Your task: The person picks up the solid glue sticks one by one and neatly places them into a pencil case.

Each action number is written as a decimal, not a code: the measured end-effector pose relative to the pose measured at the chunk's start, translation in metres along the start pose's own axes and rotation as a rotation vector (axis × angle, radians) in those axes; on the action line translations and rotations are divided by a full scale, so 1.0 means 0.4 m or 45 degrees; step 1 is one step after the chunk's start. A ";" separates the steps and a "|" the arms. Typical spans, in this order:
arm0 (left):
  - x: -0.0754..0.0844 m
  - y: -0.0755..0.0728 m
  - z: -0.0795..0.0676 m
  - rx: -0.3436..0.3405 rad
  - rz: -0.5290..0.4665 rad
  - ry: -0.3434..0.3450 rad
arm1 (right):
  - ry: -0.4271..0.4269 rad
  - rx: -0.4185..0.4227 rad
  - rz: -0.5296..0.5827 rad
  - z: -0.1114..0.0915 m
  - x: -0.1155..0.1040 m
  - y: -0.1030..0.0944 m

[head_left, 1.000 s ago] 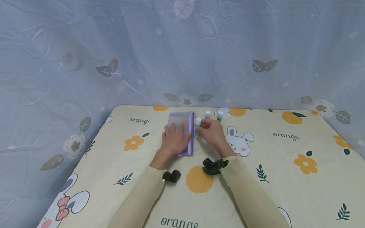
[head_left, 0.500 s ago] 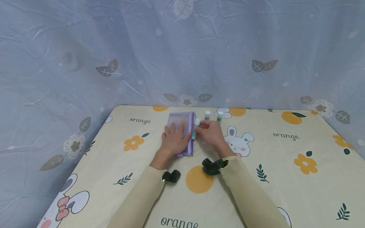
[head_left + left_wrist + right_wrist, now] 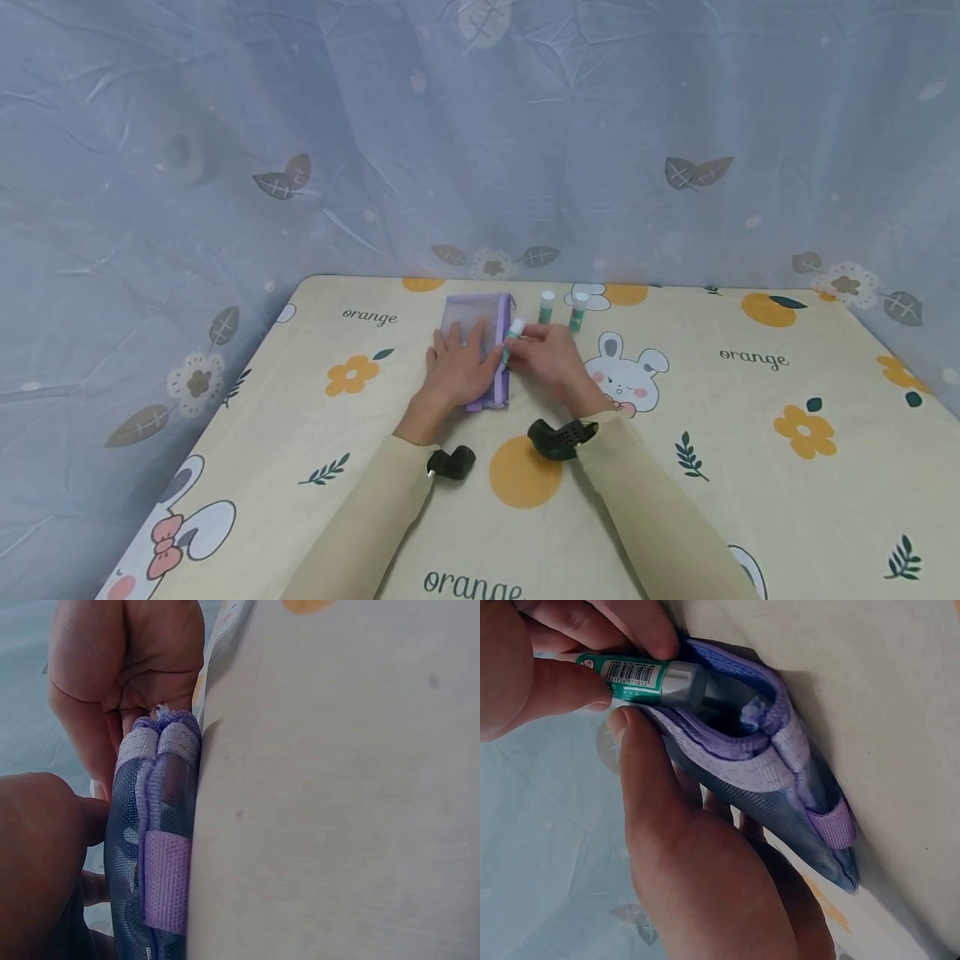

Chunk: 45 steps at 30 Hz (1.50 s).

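Observation:
A purple-trimmed mesh zip pouch (image 3: pixel 467 310) lies on the patterned cloth, its mouth facing right. My left hand (image 3: pixel 459 373) rests on top with fingers spread, its thumb (image 3: pixel 641 761) at the mouth's edge in the right wrist view. Between thumb and fingers my right hand (image 3: pixel 553 360) pinches a glue stick (image 3: pixel 634 679) with a green label and white cap. That stick tilts, and its grey lower end reaches into the gaping mouth. In the left wrist view the pouch's zipped end (image 3: pixel 166 877) hides the stick.
Two more glue sticks, a left one (image 3: pixel 546 307) and a right one (image 3: pixel 578 312), stand upright just beyond my right hand. The cream cloth (image 3: pixel 675 517) covers the table, and a blue-grey curtain (image 3: pixel 480 150) hangs along its back and left.
My right hand has moved slightly left and nearer, tilting the glue stick from upright into the pouch's mouth. The left hand and the two standing sticks have stayed put.

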<state>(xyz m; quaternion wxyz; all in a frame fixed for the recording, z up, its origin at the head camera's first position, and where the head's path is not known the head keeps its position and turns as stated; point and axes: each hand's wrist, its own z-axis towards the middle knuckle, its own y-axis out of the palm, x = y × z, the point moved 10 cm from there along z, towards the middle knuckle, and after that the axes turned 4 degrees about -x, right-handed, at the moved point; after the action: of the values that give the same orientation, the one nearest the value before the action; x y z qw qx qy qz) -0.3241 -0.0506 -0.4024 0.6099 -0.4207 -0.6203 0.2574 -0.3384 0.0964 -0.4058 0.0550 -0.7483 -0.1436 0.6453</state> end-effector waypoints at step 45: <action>0.005 -0.009 -0.001 0.033 -0.075 0.014 | 0.066 0.042 0.097 0.005 0.019 0.011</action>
<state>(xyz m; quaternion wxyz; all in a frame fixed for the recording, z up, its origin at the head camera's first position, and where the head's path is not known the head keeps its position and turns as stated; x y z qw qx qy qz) -0.3241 -0.0509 -0.3982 0.6259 -0.3958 -0.6257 0.2451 -0.3385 0.0941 -0.4147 0.0462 -0.7686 -0.1028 0.6297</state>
